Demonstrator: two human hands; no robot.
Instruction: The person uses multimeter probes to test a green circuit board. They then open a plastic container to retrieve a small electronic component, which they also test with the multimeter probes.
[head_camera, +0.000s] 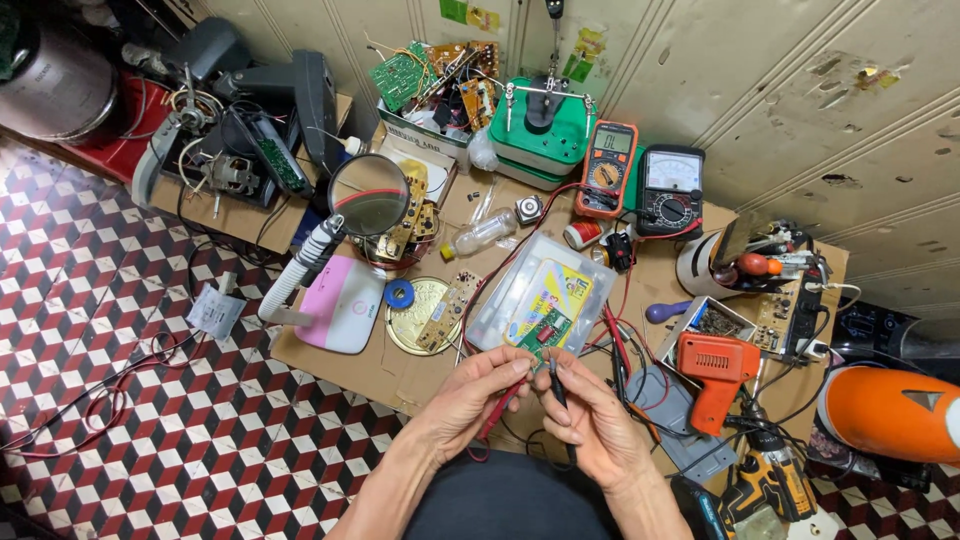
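Observation:
My left hand (472, 393) pinches a red test probe (503, 405) and my right hand (590, 420) pinches a black test probe (559, 392). Both tips meet at a small green circuit board (543, 330) lying on a clear plastic box (540, 290) just beyond my fingers. Red and black leads run from the probes toward an orange digital multimeter (605, 168) at the back of the cardboard work surface (360, 370).
A black analog meter (670, 188), green helping-hands stand (545, 115), magnifier on a gooseneck (368, 193), pink device (342, 303), gold round tin (418, 315), orange glue gun (715, 368) and a drill (765, 480) crowd the surface. Checkered floor lies left.

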